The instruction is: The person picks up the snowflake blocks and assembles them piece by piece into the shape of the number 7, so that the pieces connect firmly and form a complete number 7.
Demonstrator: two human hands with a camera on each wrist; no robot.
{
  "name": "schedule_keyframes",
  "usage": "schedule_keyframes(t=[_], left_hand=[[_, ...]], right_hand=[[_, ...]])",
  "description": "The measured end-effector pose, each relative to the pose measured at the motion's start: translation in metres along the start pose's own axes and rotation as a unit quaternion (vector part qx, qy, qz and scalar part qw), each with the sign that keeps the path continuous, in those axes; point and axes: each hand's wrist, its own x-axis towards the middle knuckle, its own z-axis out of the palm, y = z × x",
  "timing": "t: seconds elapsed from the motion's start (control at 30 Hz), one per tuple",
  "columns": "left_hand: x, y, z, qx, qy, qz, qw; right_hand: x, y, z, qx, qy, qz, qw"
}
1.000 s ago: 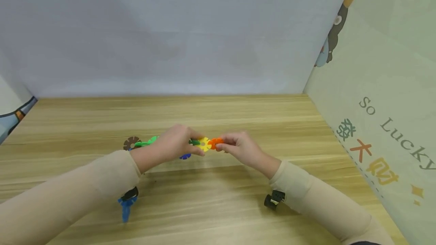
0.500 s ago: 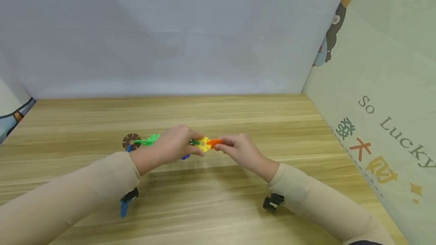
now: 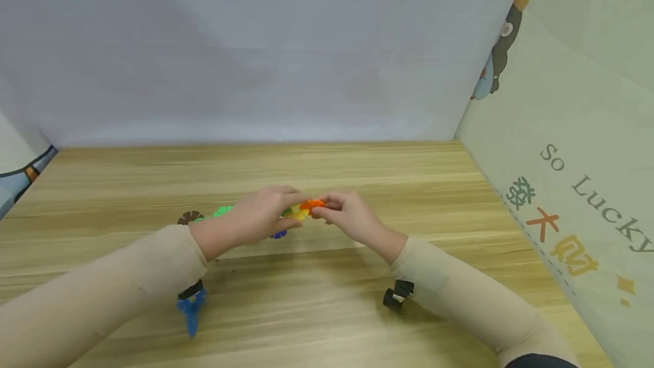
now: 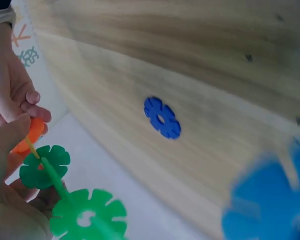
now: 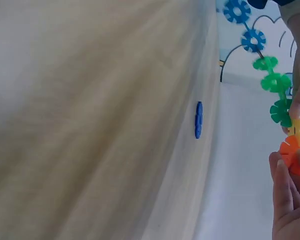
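My left hand pinches the yellow notched flower-shaped disc at the end of a linked chain. My right hand grips an orange disc between thumb and fingers, and its edge meets the yellow one. From the yellow disc the chain runs on through a dark green disc, light green discs, a brown disc and blue discs. Its blue end hangs below my left sleeve. The left forearm hides part of the chain in the head view.
A loose dark blue disc lies on the wooden table, just beyond my left hand. A pale wall stands behind the table, and a printed panel borders the right side.
My right hand has shifted a little left and away, turning the orange disc and bringing it over the yellow one's edge. The yellow disc has tilted, and the chain's blue end has swung slightly.
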Motion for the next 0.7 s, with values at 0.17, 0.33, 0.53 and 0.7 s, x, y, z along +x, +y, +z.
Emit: schedule_keyframes(t=[0.17,0.33,0.53,0.7], left_hand=[[-0.001,-0.009,-0.003,0.045,0.019,0.011,0.9988],[-0.009,-0.018,-0.006,0.095,0.051,0.003,0.9942],[-0.014,-0.015,-0.007,0.157,0.068,0.010,0.9851],[-0.018,-0.012,-0.001,0.212,0.078,0.031,0.9737]], right_hand=[[0.016,0.006,0.001,-0.065,-0.082,0.034,0.9940],[0.019,0.011,0.014,-0.286,-0.219,-0.036,0.9324],[0.016,0.012,0.027,-0.437,-0.291,-0.116,0.8429],[0.013,0.012,0.016,-0.435,-0.286,-0.108,0.8466]])
